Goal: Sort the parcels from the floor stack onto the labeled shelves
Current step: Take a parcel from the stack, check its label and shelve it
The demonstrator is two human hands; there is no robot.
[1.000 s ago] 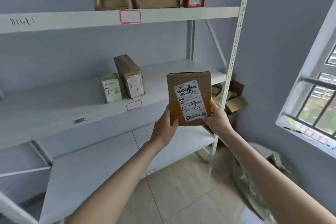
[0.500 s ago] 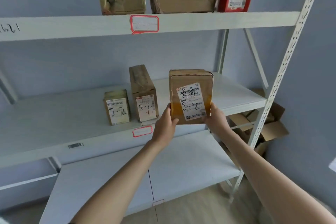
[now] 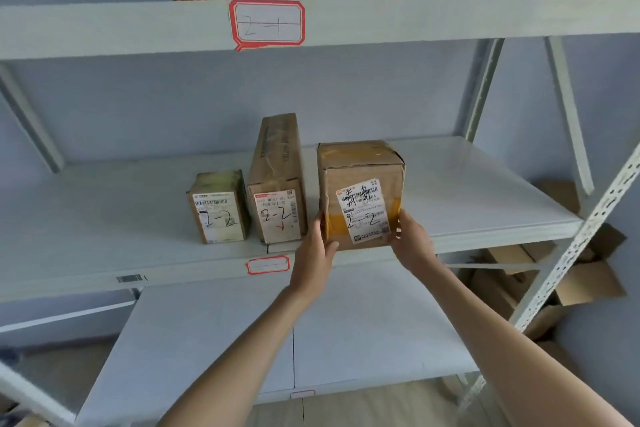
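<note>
Left hand (image 3: 313, 255) and right hand (image 3: 412, 243) clamp the parcel (image 3: 360, 194) marked 2-2, at the middle shelf (image 3: 485, 204) front edge.

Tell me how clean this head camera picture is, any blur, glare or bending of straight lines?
Head view: soft daylight, no harsh glare. Wide-angle distortion bows the upper shelf edge and splays the upright post. The "2-2" on the held parcel reads clearly; the fine label print is too soft to read. Both hands, left and right, look sharp.
</note>
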